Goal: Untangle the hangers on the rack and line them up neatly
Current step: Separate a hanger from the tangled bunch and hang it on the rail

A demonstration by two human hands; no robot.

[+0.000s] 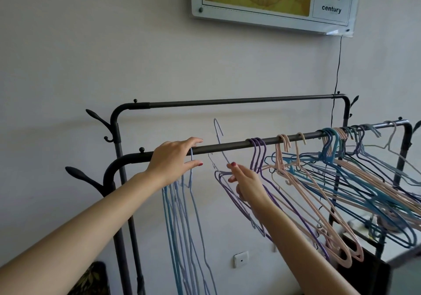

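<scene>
1. Right hand (pixel 245 181) pinches a lilac hanger (pixel 219 139) lifted clear of the front rail (pixel 230 145); its hook could snag neighbouring purple hangers (pixel 258 155).
2. Left hand (pixel 175 160), fingers relaxed, rests on blue hangers (pixel 182 215); a nudge might bunch them.

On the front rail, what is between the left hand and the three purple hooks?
In the head view, the lilac hanger pinched by the right hand, hook raised above the front rail, not on it.
</scene>
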